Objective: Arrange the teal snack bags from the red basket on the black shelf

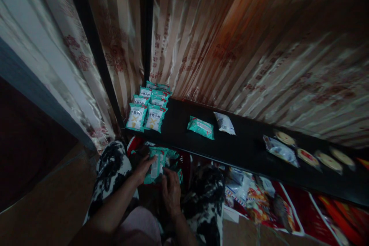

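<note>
Left hand (145, 168), fingers on the left side of one teal packet (156, 166), and right hand (172, 192), fingers near its right edge (clamped or loose, cannot tell), all low between the knees. Alongside, mixed packets (256, 198), partly covered by the black shelf (177, 119); upon it, upright teal packets (137, 118) in two columns, pleated curtain (196, 38) behind.

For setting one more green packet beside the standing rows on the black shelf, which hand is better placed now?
Likely the left hand: it touches a green packet below the black shelf and lies nearer the standing packets at the shelf's left end. The right hand is farther from them.
</note>
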`<state>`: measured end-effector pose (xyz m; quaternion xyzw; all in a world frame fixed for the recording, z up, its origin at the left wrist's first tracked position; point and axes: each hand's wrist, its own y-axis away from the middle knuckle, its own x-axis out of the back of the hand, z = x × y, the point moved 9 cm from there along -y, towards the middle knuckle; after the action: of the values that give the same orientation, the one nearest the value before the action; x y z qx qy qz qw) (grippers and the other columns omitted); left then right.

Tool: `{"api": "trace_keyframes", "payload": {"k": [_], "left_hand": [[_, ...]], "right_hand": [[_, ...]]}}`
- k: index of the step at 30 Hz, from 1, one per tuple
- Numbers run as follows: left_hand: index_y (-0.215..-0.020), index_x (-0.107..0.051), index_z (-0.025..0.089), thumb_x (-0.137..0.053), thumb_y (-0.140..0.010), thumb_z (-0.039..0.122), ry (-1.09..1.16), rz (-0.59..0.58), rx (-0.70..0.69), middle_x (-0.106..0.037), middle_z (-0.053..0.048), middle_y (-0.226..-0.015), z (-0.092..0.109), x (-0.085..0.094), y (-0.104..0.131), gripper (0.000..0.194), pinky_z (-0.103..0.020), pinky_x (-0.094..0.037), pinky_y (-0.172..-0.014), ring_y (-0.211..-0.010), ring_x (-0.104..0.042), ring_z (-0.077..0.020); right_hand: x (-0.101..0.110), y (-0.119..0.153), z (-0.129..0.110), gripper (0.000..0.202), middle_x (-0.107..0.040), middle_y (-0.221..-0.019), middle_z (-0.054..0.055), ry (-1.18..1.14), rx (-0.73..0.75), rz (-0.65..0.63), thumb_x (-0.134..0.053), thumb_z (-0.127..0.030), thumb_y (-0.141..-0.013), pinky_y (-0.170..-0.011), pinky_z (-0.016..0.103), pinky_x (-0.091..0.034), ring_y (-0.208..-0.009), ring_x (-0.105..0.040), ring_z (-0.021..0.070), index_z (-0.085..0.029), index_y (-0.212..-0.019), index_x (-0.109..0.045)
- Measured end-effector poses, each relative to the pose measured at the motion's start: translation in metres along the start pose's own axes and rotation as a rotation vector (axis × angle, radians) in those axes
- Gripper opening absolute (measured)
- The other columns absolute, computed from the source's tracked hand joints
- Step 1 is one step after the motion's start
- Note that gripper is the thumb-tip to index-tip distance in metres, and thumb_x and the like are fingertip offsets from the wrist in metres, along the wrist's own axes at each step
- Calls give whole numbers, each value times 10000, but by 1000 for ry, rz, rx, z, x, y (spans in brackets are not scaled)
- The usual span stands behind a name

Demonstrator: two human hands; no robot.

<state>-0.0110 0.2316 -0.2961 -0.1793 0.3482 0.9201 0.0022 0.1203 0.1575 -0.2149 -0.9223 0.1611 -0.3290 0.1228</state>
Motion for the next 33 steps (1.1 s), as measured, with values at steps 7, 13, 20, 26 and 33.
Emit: {"api": "trace_keyframes", "payload": {"k": [7,13,20,26,33], "left_hand": [[-1019,-619,166,-783,-542,451,-73,10,-11,-702,-75,-945,2,2,4,580,-311,-490,-754,-881,-651,-225],[-981,-639,172,-773,-554,435,-114,-8,-35,-712,-56,-911,5,-1,15,520,-286,-484,-745,-871,-652,-213],[-1030,-627,176,-736,-582,486,-175,-61,-97,-703,-64,-986,8,-9,30,555,-289,-485,-747,-895,-648,-216],[-1017,-638,169,-710,-607,495,-236,-136,-184,-714,-63,-926,23,-22,40,529,-307,-488,-746,-856,-658,-227],[-1096,-616,195,-691,-641,518,-272,-57,-184,-673,-75,-1100,17,-16,43,563,-334,-455,-889,-1039,-611,-254]], "right_hand": [[-3,1,14,308,-640,-993,106,-20,-117,-12,-474,-365,-879,-839,381,-482,-950,-589,220,-171,-1079,-603],[-5,4,21,446,-622,-1113,147,-83,-242,-46,-474,-442,-860,-908,404,-456,-1037,-575,238,-137,-1172,-565],[-8,9,34,588,-549,-1268,183,-195,-421,-78,-470,-496,-838,-998,415,-390,-1181,-505,270,-98,-1268,-503],[-8,5,22,517,-613,-1202,133,-351,-419,-130,-458,-506,-848,-985,399,-397,-1134,-542,261,-144,-1198,-575],[-5,5,6,468,-632,-1168,94,-524,-447,-181,-427,-509,-868,-902,304,-451,-1073,-580,218,-169,-1145,-588]]}}
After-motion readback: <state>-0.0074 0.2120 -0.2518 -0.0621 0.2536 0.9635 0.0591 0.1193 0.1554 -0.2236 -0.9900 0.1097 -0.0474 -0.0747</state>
